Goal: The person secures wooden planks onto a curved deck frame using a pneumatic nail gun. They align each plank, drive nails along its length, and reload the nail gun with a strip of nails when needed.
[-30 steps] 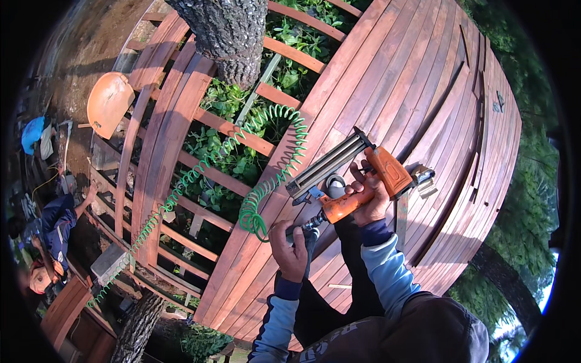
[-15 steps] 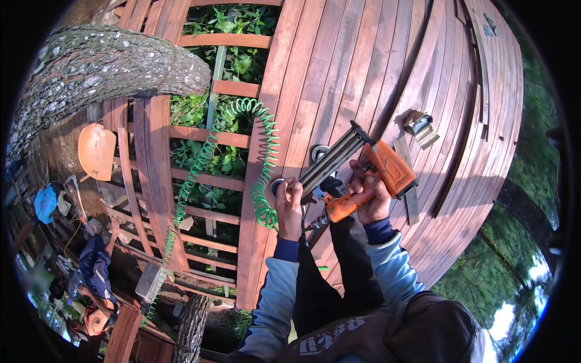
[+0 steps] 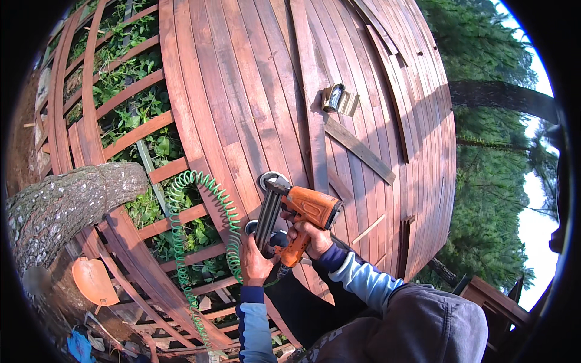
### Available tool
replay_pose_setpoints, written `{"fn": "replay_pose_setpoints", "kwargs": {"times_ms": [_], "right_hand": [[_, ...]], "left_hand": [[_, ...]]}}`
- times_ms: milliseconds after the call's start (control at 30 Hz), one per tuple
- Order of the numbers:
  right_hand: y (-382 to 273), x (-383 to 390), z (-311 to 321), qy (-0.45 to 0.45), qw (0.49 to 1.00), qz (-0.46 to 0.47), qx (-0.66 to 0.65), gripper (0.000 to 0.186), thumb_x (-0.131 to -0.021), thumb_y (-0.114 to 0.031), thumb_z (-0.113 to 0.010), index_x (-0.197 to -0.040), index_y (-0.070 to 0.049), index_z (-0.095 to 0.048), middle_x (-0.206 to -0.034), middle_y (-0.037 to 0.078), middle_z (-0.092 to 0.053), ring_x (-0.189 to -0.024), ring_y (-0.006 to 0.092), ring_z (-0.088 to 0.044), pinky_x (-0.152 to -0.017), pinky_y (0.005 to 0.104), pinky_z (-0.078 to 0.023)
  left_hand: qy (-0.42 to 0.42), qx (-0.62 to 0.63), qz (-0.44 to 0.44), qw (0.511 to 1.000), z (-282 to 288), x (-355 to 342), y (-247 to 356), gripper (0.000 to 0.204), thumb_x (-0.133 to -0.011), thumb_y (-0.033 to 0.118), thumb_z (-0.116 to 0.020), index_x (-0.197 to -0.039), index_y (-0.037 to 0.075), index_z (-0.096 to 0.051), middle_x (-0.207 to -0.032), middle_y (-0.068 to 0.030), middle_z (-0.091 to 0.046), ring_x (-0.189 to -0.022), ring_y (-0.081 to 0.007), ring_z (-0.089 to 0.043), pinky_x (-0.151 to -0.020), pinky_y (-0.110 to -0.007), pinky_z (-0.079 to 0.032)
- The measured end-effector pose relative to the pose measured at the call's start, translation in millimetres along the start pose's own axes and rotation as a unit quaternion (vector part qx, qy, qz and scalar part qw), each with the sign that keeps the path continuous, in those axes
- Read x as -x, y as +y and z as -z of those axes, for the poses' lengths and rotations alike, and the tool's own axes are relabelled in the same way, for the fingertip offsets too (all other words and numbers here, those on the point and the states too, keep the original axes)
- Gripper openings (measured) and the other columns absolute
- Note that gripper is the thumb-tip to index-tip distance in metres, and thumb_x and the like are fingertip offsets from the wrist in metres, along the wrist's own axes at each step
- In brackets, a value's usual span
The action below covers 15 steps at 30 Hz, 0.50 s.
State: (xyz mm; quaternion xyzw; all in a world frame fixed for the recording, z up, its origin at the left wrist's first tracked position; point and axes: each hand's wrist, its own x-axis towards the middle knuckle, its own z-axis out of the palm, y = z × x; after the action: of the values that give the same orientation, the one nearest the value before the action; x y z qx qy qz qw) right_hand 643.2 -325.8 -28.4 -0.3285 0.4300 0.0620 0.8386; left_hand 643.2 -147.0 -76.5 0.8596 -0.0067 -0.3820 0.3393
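The right hand point(image 3: 315, 238) is wrapped round the handle of an orange nail gun point(image 3: 311, 204), held above the deck point(image 3: 227, 106) near its left edge. The left hand point(image 3: 255, 267) rests at the lower end of the gun's dark magazine point(image 3: 267, 218), though I cannot tell whether it grips. A green coiled hose point(image 3: 233, 257) crosses the deck's left edge beside that hand. Farther up the deck lie a loose board point(image 3: 361, 150) and, just beyond its upper end, a torn packet point(image 3: 340, 100).

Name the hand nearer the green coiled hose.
Left. The left hand is beside the green coiled hose; the right hand is farther right, gripping the orange tool.
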Motion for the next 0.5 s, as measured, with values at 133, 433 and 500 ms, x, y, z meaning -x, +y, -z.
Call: {"fn": "replay_pose_setpoints", "kwargs": {"times_ms": [133, 433, 500], "right_hand": [[17, 19, 8, -0.042, 0.998, 0.006, 0.039, 0.037, -0.084, -0.003, -0.057, -0.121, -0.001, -0.049, -0.112, 0.01, -0.059, -0.073, 0.016, -0.057, -0.068, 0.0319, -0.049], [14, 19, 22, -0.026, 0.999, 0.01, 0.019, 0.033, -0.086, -0.006, -0.056, -0.118, 0.001, -0.055, -0.09, 0.005, -0.06, -0.074, 0.0149, -0.058, -0.069, 0.03, -0.048], [0, 6, 28, -0.028, 0.999, 0.021, -0.017, 0.02, -0.083, -0.004, -0.053, -0.102, -0.001, -0.051, -0.121, 0.017, -0.056, -0.081, 0.0228, -0.06, -0.074, 0.0385, -0.052]], "left_hand": [[-0.014, -0.006, 0.003, 1.0, -1, 21, -15, 0.098, -0.057, 0.028, -0.088, -0.133, -0.004, -0.035, -0.122, -0.0264, -0.049, -0.116, -0.0416, -0.048, -0.098, -0.045, -0.042], [-0.008, -0.143, -0.052, 0.988, 16, 7, -9, 0.091, -0.058, 0.032, -0.085, -0.127, -0.004, -0.038, -0.107, -0.0258, -0.058, -0.096, -0.0414, -0.06, -0.083, -0.045, -0.05], [-0.03, -0.145, -0.052, 0.988, 17, -13, 3, 0.085, -0.056, 0.029, -0.085, -0.123, -0.002, -0.041, -0.101, -0.0243, -0.06, -0.091, -0.0413, -0.06, -0.079, -0.046, -0.05]]}}
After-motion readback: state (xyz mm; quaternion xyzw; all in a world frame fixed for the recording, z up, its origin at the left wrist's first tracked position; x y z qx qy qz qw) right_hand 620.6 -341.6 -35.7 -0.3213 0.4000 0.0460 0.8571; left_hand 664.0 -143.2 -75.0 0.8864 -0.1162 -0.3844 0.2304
